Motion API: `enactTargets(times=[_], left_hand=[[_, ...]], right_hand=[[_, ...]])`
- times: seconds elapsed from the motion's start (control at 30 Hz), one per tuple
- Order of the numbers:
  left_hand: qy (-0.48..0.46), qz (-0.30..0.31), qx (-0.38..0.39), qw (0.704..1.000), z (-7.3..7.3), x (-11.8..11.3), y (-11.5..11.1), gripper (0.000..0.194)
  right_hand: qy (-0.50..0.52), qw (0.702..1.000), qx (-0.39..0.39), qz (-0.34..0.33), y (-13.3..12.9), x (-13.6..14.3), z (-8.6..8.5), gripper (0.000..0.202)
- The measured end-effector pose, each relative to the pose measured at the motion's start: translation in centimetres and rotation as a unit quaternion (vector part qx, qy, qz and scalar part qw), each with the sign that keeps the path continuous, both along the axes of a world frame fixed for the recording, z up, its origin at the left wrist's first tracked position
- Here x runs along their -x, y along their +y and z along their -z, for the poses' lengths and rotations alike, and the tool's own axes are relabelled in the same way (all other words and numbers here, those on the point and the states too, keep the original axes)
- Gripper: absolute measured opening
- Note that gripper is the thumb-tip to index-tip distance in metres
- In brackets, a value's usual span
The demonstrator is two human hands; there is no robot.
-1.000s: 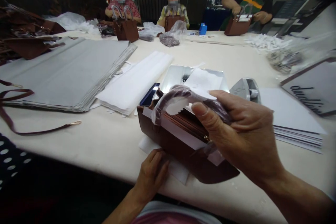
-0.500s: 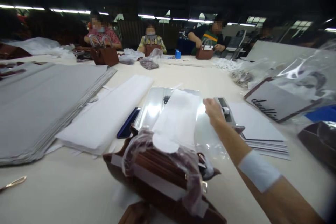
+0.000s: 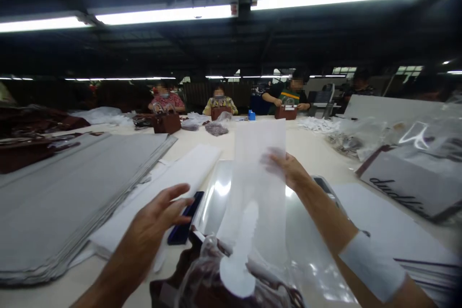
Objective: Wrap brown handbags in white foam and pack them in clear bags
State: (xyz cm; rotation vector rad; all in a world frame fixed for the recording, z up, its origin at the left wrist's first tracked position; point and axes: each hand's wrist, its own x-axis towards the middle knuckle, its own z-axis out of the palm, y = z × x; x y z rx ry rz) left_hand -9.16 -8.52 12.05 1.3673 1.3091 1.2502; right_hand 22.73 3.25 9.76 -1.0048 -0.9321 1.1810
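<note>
My right hand point(image 3: 285, 166), a white band round its wrist, grips the right edge of a thin white paper sheet point(image 3: 260, 139) that stands raised; its fingertips are blurred. To the left, my left hand point(image 3: 162, 211) is open and holds nothing, fingers apart, in front of a dark blue flat object point(image 3: 186, 224). Below the sheet lies a brown handbag point(image 3: 162, 288), its handle point(image 3: 195, 274) wrapped in clear plastic. A white piece with a round end and a serrated strip point(image 3: 237, 274) shows over the bag, in front of the sheet.
Stacked grey sheets point(image 3: 72, 202) and folded white paper point(image 3: 195, 163) cover the left side. Clear plastic sheets point(image 3: 306, 245) lie under my right arm. A plastic-covered printed box point(image 3: 407, 183) stands at right. Co-workers point(image 3: 220, 103) with brown handbags sit across the table.
My right hand has moved from beside the plastic sheets to the white sheet, which is now lifted upright. My left hand has risen from the bag's near side. The view has tilted up.
</note>
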Motion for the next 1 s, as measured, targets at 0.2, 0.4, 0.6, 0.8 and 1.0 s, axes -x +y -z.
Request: enactTargets(times=[0.2, 0.4, 0.6, 0.8, 1.0], left_hand=[[-0.135, 0.127, -0.056, 0.981, -5.0, -7.6, 3.1, 0.077], [-0.214, 0.121, -0.088, 0.965, -4.3, -7.7, 2.4, 0.054], [-0.225, 0.072, -0.088, 0.968, -3.1, -7.4, 2.0, 0.039], [-0.231, 0.059, -0.109, 0.965, -2.7, -7.4, 1.4, 0.039], [-0.195, 0.104, -0.120, 0.968, -4.1, -7.9, 0.7, 0.042]], right_hand=[[-0.049, 0.953, -0.101, -0.281, -5.7, 6.4, -3.4, 0.035], [-0.156, 0.919, -0.166, -0.321, -6.4, 9.3, -3.4, 0.036], [-0.294, 0.907, -0.201, -0.224, -7.6, 9.2, -4.4, 0.011], [-0.358, 0.909, -0.165, -0.134, -9.6, 8.9, -4.4, 0.005], [-0.200, 0.944, -0.160, -0.208, -10.8, 9.0, -6.6, 0.050]])
